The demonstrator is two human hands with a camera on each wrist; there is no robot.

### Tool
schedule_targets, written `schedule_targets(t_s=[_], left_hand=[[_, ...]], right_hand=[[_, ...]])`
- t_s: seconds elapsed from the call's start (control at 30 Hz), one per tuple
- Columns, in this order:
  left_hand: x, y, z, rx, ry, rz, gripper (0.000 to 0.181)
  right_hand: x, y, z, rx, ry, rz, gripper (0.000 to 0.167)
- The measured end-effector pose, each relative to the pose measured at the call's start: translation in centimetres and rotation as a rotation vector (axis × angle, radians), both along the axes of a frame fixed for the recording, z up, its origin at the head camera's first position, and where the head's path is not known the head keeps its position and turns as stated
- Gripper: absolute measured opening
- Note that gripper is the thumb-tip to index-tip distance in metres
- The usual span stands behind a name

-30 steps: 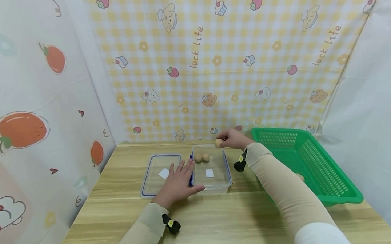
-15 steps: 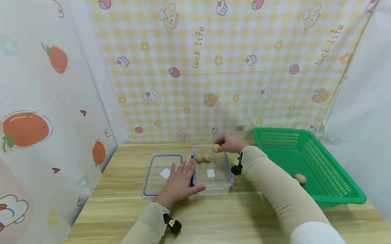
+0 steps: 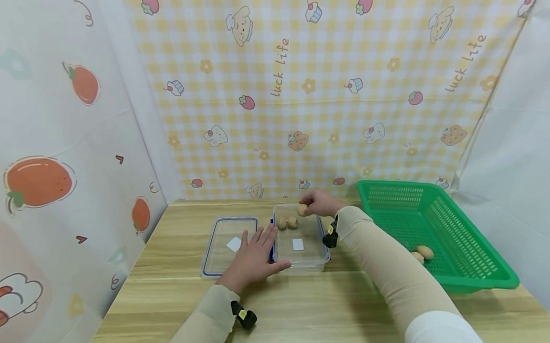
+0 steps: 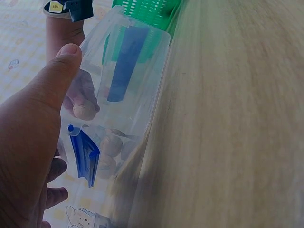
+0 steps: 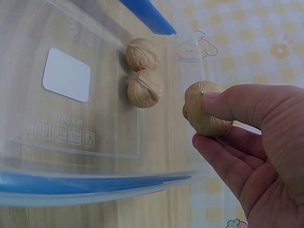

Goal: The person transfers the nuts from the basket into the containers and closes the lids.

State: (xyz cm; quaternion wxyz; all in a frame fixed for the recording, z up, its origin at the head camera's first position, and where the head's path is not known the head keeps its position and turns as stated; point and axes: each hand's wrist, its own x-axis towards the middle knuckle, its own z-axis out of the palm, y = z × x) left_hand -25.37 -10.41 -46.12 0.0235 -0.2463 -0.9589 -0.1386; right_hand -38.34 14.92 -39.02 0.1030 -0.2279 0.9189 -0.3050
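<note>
A clear plastic box [image 3: 310, 249] with blue clips stands on the table with its lid off. Two walnuts [image 5: 143, 71] lie side by side in its far left corner. Over the far end of the box, my right hand [image 3: 323, 203] pinches another walnut [image 5: 204, 108] between thumb and fingers. At the near left of the box is my left hand [image 3: 252, 261], its fingers spread and fairly straight along the side wall, the thumb by the near wall. In the left wrist view the walnuts show blurred through the plastic.
The box's lid [image 3: 213, 250], with a blue seal, lies flat to the left. At the right stands a green basket [image 3: 484, 237] holding walnuts [image 3: 424, 252], partly hidden by my right forearm. A patterned cloth [image 3: 277, 115] hangs behind the wooden table [image 3: 296, 315].
My right hand has moved slightly left and down with the walnut, from the box's far edge to over its inside. My left hand stays by the box. More of the basket's walnuts show.
</note>
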Motion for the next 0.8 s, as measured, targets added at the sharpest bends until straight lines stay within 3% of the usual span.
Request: schedule_targets(t_s=[0.13, 0.37, 0.47, 0.8], left_hand=[[0.1, 0.0, 0.2, -0.001, 0.001, 0.001, 0.106], [0.0, 0.0, 0.2, -0.004, -0.013, 0.003, 0.106], [-0.2, -0.1, 0.0, -0.011, -0.01, 0.003, 0.107], [-0.7, -0.4, -0.5, -0.017, 0.001, -0.006, 0.109]], right_hand=[[0.4, -0.2, 0.4, -0.028, -0.031, -0.019, 0.044], [-0.3, 1.0, 0.4, -0.087, -0.038, -0.009, 0.043], [0.1, 1.9, 1.6, -0.094, -0.05, -0.041, 0.043], [2.3, 8.2, 5.8, -0.073, 0.06, -0.163, 0.042]])
